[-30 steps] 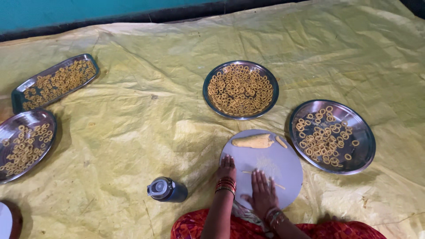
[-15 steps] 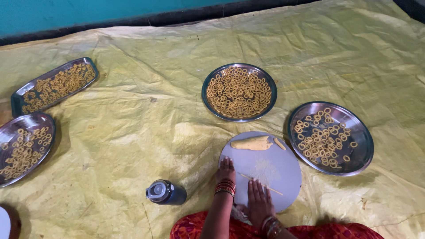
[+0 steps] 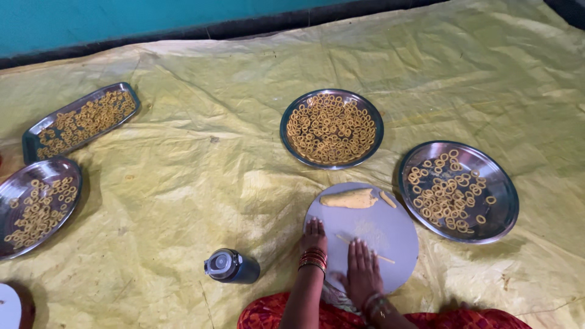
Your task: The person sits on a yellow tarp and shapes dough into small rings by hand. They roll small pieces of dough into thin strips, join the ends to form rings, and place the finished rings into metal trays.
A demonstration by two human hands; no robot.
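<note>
While my right hand [image 3: 363,272] lies flat, fingers spread, on a thin dough strand [image 3: 364,249], my left hand [image 3: 314,235] rests open on the round board [image 3: 390,228]. Dough lump [image 3: 350,198] sits at the far edge.

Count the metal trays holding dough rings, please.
4: round plate at centre, round plate at right, rectangular tray far left, round plate at the left edge. More may lie outside view.

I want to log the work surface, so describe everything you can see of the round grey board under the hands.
The round grey board lies flat on the yellow sheet. It looks smooth and lightly floured. A dough lump sits near its far edge, a thin dough strand under the right hand. The left hand rests at its left rim.
</note>
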